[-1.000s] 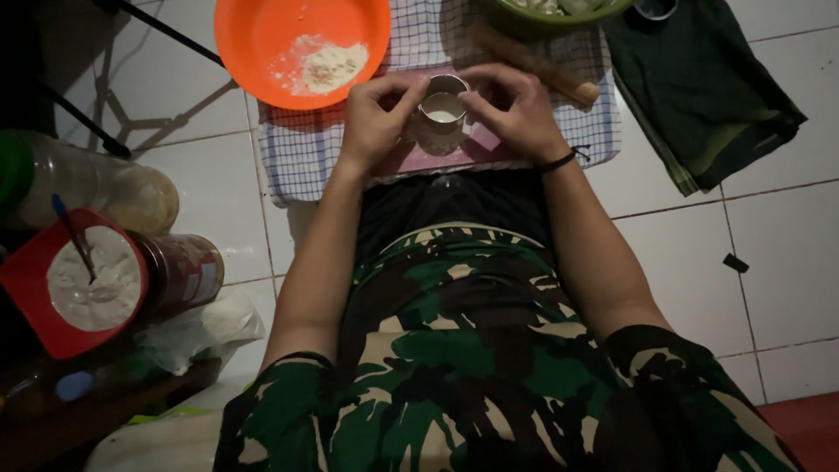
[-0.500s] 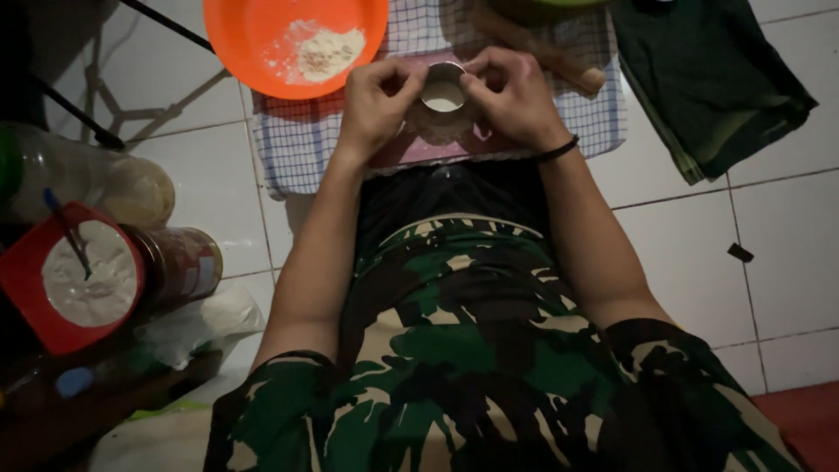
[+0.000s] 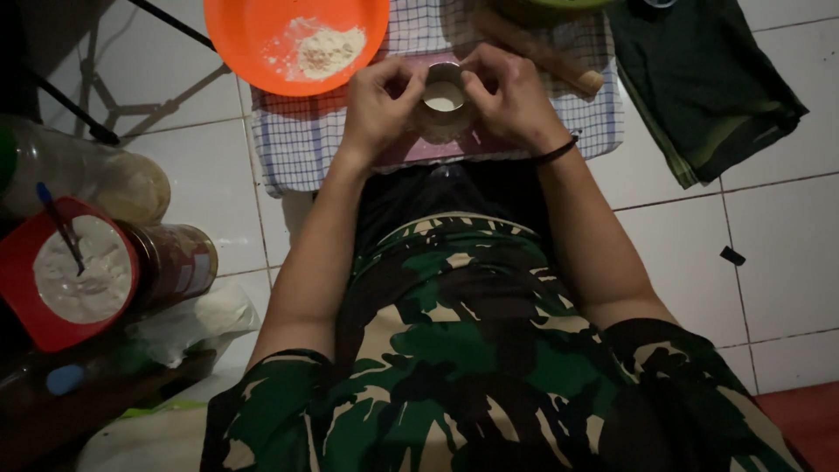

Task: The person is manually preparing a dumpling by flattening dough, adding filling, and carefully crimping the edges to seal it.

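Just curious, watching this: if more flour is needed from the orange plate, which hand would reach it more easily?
Probably the left hand. Both hands grip the small round cutter, but the orange plate with flour lies up on the left side, just beyond the left hand's knuckles; the right hand would have to cross over.

We see the orange bowl (image 3: pixel 297 44) crowding the checked cloth (image 3: pixel 297 140) up-left, a rolling pin (image 3: pixel 542 52) lying up-right. Bare white tiles (image 3: pixel 769 227) on the right give open passage; jars (image 3: pixel 131 271) block the left, though shadow there hides details.
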